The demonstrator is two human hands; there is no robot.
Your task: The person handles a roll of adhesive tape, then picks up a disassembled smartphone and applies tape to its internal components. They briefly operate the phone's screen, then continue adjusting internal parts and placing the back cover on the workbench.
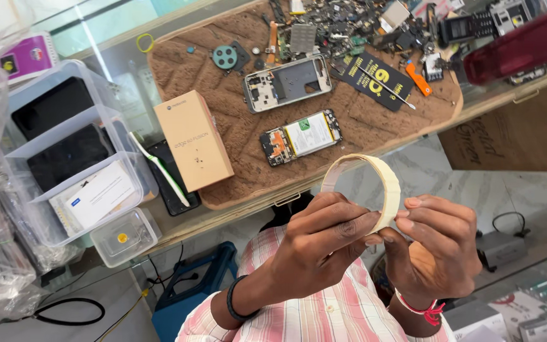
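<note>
Both my hands hold up a thin cream-coloured ring of tape [384, 180] in front of my chest, below the workbench edge. My left hand [324, 240], with a black band on its wrist, grips the ring's lower part with fingers curled over it. My right hand [441, 247], with a red thread at the wrist, pinches the ring's lower right edge between thumb and fingertips. On the brown mat [223, 107] beyond lie an opened phone [301, 137] showing its battery and board, and an empty phone frame [287, 83].
A tan phone box [193, 140] rests on the mat's left edge beside a black phone [171, 183] and a white toothbrush [159, 168]. Stacked clear trays [64, 145] stand at left. A heap of phone parts [349, 25], a black card [375, 79] and an orange tool [418, 78] lie farther back.
</note>
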